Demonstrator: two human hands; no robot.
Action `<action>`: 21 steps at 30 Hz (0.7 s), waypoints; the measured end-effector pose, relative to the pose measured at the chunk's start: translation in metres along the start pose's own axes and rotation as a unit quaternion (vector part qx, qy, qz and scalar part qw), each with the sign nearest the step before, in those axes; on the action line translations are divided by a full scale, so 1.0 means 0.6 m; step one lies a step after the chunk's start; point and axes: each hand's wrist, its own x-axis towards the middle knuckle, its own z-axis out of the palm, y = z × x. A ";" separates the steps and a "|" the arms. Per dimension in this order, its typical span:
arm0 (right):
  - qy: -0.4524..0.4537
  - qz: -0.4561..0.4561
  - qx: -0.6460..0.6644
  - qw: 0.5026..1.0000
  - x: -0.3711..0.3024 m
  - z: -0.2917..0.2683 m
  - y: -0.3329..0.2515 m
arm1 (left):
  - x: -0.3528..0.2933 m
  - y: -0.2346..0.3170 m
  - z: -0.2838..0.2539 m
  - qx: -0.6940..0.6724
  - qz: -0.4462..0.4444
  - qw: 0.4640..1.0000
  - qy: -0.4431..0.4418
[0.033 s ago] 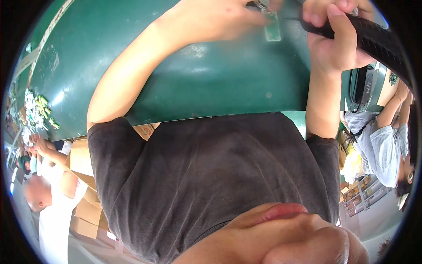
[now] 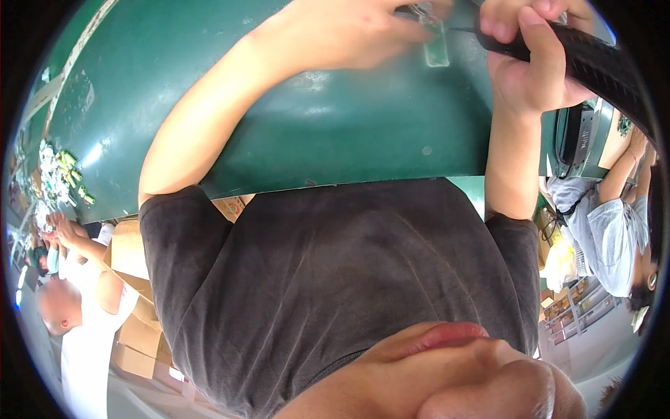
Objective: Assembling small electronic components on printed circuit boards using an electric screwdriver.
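Note:
My left hand (image 2: pixel 356 31) reaches over the far part of the green table (image 2: pixel 328 133), its fingers curled and somewhat blurred. From its fingertips hangs a small clear rectangular tag (image 2: pixel 436 50) with shiny metal bits at its top, like a keychain; the table's green shows through it. To the right, my right hand (image 2: pixel 534 59) is closed round a thick black tool (image 2: pixel 583 52) with a thin pointed tip. That tip points left at the tag, with a small gap between them. The upper picture edge cuts off part of both hands.
A pile of small green and clear pieces (image 2: pixel 63 171) lies at the table's left end. A black device (image 2: pixel 576 140) stands at the right. Co-workers sit on both sides, one in white (image 2: pixel 91 335), one in grey (image 2: pixel 607 223). Cardboard boxes (image 2: pixel 136 335) stand behind on the left.
My left hand and the clear tag have shifted slightly right and down, nearer the tool's tip. My right hand holds its place.

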 end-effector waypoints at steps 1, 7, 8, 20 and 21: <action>-0.006 0.016 0.001 1.000 0.004 0.006 -0.007 | 0.001 0.004 0.000 -0.011 -0.002 1.000 -0.008; -0.020 0.025 -0.005 0.999 0.004 0.008 -0.003 | 0.001 0.032 -0.008 -0.031 -0.104 0.993 -0.051; -0.019 0.025 -0.004 0.999 0.003 0.008 -0.002 | 0.002 0.033 -0.005 -0.012 -0.098 0.994 -0.051; -0.007 0.051 -0.021 0.998 0.005 0.014 0.000 | -0.013 0.024 0.020 0.029 -0.072 0.997 -0.012; -0.008 0.065 -0.015 0.998 0.005 0.012 0.000 | -0.011 0.024 0.020 0.025 -0.074 0.997 -0.010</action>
